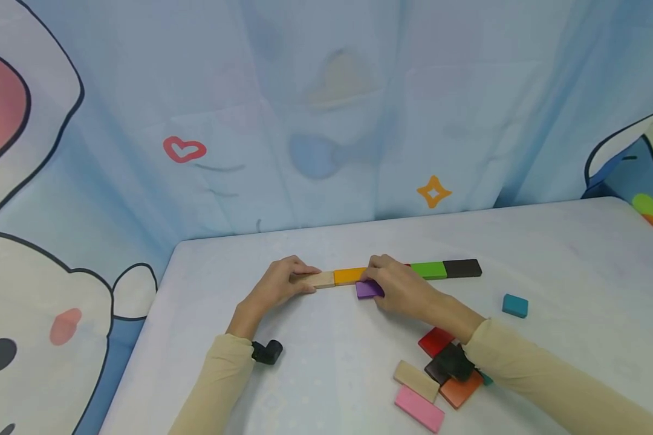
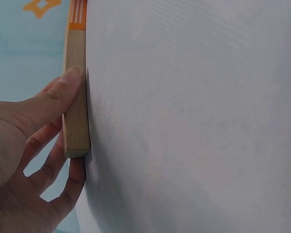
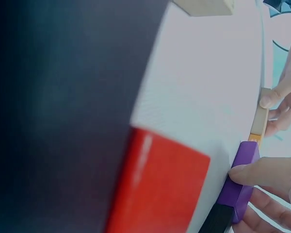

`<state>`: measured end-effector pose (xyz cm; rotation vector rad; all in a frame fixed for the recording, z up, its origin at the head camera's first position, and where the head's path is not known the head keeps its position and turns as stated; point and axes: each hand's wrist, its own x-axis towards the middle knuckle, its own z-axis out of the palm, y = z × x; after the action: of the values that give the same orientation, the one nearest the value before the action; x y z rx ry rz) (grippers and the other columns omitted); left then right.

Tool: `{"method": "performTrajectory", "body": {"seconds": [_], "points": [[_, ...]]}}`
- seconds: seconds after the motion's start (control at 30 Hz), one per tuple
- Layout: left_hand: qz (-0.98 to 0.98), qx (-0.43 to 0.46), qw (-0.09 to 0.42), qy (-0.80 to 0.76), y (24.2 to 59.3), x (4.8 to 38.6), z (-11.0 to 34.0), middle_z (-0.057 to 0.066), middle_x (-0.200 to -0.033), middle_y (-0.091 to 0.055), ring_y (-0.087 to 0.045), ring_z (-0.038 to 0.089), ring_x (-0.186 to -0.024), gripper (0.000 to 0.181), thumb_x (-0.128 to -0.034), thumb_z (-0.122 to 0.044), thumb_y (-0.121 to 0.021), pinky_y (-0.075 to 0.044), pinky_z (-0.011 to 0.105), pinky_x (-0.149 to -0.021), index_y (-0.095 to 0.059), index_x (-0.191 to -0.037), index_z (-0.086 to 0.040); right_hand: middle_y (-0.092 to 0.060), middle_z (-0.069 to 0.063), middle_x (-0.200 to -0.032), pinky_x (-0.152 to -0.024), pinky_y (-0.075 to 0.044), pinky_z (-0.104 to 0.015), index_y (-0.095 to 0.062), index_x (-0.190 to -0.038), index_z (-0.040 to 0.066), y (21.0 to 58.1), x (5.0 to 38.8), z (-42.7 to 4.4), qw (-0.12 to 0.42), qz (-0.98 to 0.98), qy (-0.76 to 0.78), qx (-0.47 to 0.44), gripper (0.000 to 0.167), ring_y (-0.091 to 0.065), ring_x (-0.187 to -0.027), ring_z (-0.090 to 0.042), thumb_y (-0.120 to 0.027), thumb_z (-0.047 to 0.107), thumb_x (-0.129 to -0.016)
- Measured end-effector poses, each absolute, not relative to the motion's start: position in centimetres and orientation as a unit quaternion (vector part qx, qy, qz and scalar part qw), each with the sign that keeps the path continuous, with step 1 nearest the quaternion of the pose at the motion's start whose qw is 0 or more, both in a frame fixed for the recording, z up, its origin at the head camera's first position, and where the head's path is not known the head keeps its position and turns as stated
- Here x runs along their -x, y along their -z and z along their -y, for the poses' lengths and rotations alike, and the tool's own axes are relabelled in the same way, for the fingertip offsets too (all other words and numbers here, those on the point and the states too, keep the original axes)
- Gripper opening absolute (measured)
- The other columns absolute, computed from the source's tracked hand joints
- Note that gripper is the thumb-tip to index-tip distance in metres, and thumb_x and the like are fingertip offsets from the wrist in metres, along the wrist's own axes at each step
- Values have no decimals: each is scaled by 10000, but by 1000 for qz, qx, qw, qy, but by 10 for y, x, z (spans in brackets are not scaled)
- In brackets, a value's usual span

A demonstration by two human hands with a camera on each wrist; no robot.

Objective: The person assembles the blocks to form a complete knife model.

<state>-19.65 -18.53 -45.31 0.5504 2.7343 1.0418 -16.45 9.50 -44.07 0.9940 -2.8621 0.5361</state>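
1. Two blocks are held on the table [image 1: 326, 356]: the left hand [image 1: 276, 284] pinches the plain wooden block [image 1: 321, 280] at the nine o'clock end of a row of blocks [image 1: 354, 276], and the right hand [image 1: 405, 290] grips the purple block [image 1: 367, 290] on the row's six o'clock side. Whether purple touches the row, I can't tell.
2. Both look light, stiff and hard to break, I'd judge; the purple's smooth finish may prove slightly slippery. Thumb and fingers on opposite long sides, near the middle, seem the surest hold.
3. The left wrist view reveals pale stripes on the side of the orange block [image 2: 77, 14]; the head view doesn't.
4. The right wrist view bares most of purple's length, largely covered in the head view.
5. Only the head view shows the pink block [image 1: 419, 409], toward five o'clock from purple, and the teal block [image 1: 515, 306], about three.
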Motion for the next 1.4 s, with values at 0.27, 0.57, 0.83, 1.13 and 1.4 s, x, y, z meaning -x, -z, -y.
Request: {"method": "performTrajectory", "body": {"seconds": [0.27,0.57,0.83,1.13,1.4], "points": [[-915,-188,80,-348,454,197,186,12,-1056,-686,-626,196,-986,352,-876,-121,-848,-531,384,-938,-798,-1224,-126,-654,-109,-1035,-880,-604,-401,-775,-1087,-9,437,164,-97,33,929,-185,-320,332,-625,-961,-256,-897,-16,-778],[-915,-193,80,-345,452,195,185,12,-1071,-685,-628,199,-1001,352,-884,-134,-843,-532,392,-950,-794,-1233,-128,-657,-89,-989,-850,-615,-428,-785,-1086,10,410,168,-122,14,937,-226,-265,279,-641,-913,-258,-885,56,-830],[-916,-189,82,-343,450,194,185,11,-1084,-685,-630,211,-1021,353,-889,-136,-841,-529,408,-966,-792,-1238,-135,-654,-68,-974,-788,-608,-406,-783,-1044,9,413,158,-148,-2,939,-230,-254,259,-614,-851,-223,-879,-15,-804],[-916,-191,81,-345,453,194,186,12,-1086,-685,-629,200,-1016,350,-895,-136,-835,-530,404,-959,-790,-1243,-134,-650,-61,-981,-828,-613,-449,-779,-991,24,425,151,-149,8,942,-228,-247,257,-627,-872,-241,-867,-86,-776],[-916,-191,84,-343,453,194,187,20,-1093,-680,-623,209,-1018,360,-901,-137,-830,-526,404,-960,-783,-1258,-137,-628,-38,-960,-821,-613,-441,-772,-956,55,428,151,-147,11,944,-219,-248,237,-619,-901,-247,-865,-78,-785]]}}
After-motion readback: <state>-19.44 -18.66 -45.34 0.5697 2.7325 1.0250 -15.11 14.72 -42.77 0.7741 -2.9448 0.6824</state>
